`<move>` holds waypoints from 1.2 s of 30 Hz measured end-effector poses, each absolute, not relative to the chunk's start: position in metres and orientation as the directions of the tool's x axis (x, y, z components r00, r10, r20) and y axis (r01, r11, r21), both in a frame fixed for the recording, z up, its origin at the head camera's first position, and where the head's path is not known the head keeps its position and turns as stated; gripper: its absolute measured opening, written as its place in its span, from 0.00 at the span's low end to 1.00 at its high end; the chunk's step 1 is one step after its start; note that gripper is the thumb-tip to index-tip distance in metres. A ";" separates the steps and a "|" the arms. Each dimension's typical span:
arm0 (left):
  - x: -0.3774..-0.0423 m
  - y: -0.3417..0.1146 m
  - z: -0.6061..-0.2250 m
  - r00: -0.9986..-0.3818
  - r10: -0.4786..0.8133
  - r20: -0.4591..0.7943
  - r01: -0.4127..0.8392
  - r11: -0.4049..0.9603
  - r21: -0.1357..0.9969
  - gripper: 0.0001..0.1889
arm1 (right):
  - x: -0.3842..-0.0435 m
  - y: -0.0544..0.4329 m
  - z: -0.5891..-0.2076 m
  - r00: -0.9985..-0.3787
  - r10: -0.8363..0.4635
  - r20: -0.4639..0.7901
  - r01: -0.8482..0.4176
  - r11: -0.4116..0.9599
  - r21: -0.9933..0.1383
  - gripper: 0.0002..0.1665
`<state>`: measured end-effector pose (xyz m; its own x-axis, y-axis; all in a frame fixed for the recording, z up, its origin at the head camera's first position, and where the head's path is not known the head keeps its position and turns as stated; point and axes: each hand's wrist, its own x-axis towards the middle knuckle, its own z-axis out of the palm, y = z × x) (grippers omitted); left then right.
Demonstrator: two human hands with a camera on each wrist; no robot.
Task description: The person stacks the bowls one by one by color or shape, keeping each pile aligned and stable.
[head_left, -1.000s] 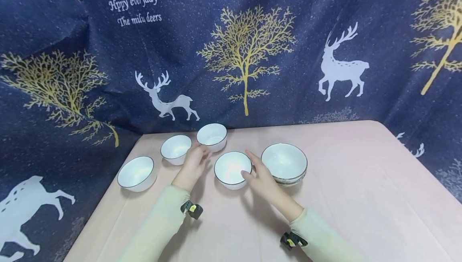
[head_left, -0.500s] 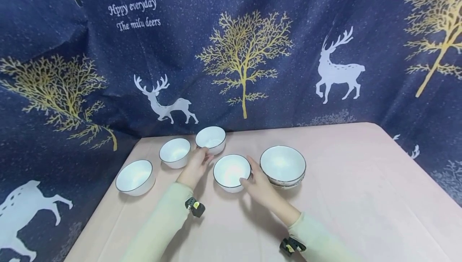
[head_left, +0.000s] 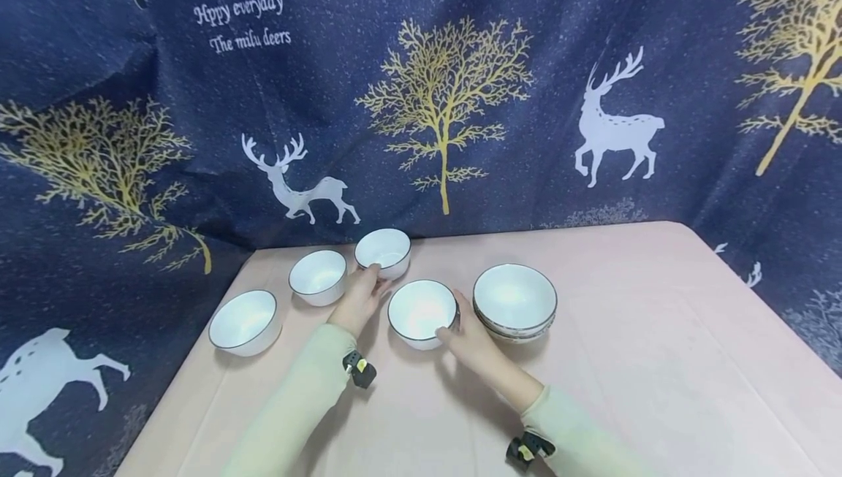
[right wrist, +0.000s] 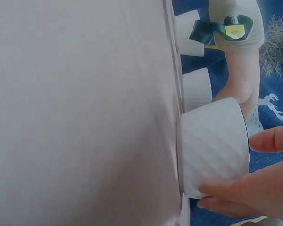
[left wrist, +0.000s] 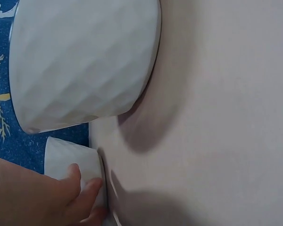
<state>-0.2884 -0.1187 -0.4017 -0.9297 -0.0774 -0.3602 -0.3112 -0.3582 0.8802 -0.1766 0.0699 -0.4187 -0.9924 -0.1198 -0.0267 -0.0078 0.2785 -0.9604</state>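
Note:
A white dark-rimmed bowl sits mid-table, its wall dimpled in the right wrist view. My right hand pinches its right side, thumb at the rim and fingers against the outer wall. Reaching past it, my left hand holds the near edge of the back bowl. One left digit lies at that bowl's rim and the others are lower on its outside. In the left wrist view, left fingers lie against the smaller-looking bowl, behind the large near bowl.
Two more white bowls stand at the left: one bowl beside the left hand, another bowl nearer the table's left edge. Right of the right hand is a stack of larger bowls. A blue printed cloth hangs behind the pink-covered table.
My left hand has moved slightly right and settled on the back bowl's near rim. The right hand has stayed at the middle bowl, its fingers drawn in closer. The bowls have kept their places.

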 end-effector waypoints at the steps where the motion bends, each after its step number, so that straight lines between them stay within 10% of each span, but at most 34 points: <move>1: -0.289 -0.118 -0.402 -0.931 -0.075 -0.358 -0.309 -0.362 0.879 0.32 | -0.177 0.069 -0.419 -0.992 -0.117 -0.037 0.004 0.267 -0.964 0.48; 36: -0.297 -0.116 -0.396 -0.935 -0.067 -0.348 -0.305 -0.349 0.886 0.38 | -0.174 0.062 -0.421 -0.976 -0.076 -0.203 0.209 -0.070 -0.975 0.55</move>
